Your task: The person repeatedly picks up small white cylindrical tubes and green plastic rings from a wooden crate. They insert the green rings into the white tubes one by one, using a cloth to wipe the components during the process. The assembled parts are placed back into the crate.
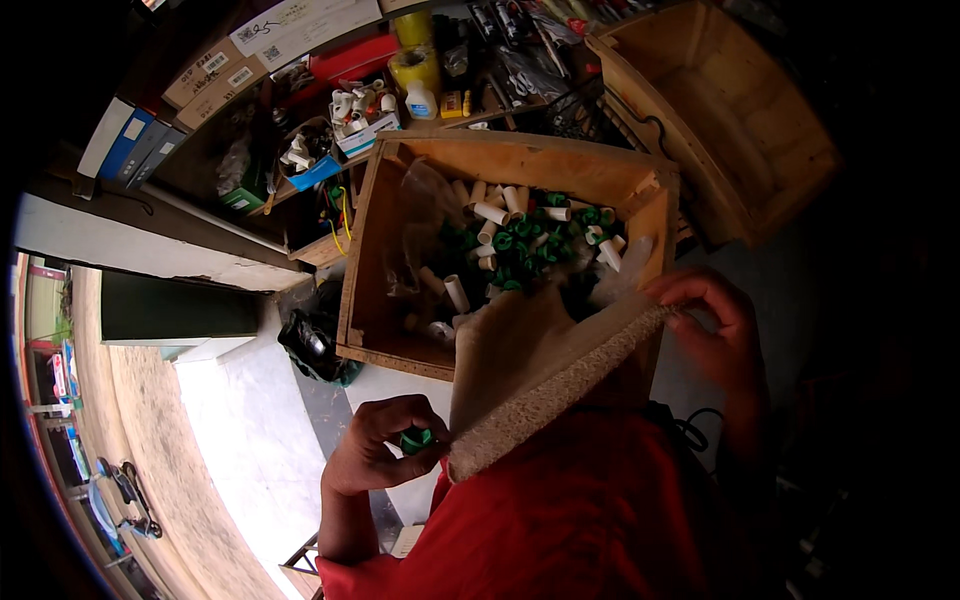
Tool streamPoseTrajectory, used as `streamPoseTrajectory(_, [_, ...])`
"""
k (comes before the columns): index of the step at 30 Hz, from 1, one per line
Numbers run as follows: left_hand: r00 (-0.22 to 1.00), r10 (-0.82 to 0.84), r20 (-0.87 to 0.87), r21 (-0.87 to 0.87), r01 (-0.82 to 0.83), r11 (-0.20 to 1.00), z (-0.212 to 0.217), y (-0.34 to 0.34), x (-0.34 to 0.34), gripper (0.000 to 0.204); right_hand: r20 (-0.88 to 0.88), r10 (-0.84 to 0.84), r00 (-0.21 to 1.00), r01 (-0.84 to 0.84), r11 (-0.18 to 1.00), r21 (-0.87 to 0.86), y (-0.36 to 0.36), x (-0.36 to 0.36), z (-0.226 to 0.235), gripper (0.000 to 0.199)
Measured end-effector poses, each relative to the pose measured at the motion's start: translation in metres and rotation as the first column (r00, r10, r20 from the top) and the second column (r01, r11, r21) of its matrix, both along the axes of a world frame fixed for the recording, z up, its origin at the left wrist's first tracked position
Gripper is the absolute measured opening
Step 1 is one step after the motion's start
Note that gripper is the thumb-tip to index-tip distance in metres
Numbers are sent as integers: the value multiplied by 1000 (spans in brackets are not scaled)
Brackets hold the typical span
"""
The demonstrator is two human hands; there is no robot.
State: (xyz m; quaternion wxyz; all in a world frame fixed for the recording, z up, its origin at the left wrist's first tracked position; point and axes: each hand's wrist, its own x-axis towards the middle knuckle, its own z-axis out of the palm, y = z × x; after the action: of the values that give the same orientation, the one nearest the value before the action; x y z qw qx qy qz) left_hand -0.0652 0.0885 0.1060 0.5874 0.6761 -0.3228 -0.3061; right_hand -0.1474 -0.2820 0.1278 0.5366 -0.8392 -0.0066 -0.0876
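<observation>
Meanwhile, left hand [375, 445] is pinching a green fitting [416, 438] below the wooden crate [360, 250]; right hand [705, 320] is gripping the board [540, 385], which might slip.

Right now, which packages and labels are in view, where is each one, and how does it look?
Cardboard boxes: top left shelf, brown, with white labels.
Blue and white boxes: far left, flat, standing side by side.
White bottle: top centre shelf, small, blue label.
Yellow tape rolls: behind the bottle, stacked.
</observation>
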Motion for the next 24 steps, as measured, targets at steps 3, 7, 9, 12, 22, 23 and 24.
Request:
streamPoseTrajectory(3, [949, -286, -136, -120, 270, 955, 5, -24, 5, 22, -30, -28, 999, 32, 988, 153, -19, -11, -9, 23])
streamPoseTrajectory(7, [854, -362, -374, -176, 318, 932, -30, -75, -14, 17, -116, -138, 984, 159, 966, 204, -38, -19, -33, 22])
streamPoseTrajectory(9, [823, -436, -364, -136, 416, 899, -56, -99, -21, 21, -161, -206, 965, 233, 958, 169, -52, -29, -48, 21])
streamPoseTrajectory(12, [858, -449, -248, -171, 418, 892, -69, -127, -37, 25, -249, -332, 910, 375, 914, 155, -59, -37, -68, 24])
streamPoseTrajectory(22, [936, -226, -270, -6, 233, 972, -31, -75, -5, 31, -495, -413, 764, 453, 891, -44, -41, -56, -67, 26])
streamPoseTrajectory(23, [983, -82, -166, 153, 107, 982, -38, -62, -2, 30, -565, -351, 747, 409, 912, -26, -40, -61, -65, 27])
streamPoseTrajectory(24, [998, -34, 57, 210, 22, 977, -42, -54, 3, 29, -579, -319, 751, 398, 917, 12, -37, -66, -67, 30])
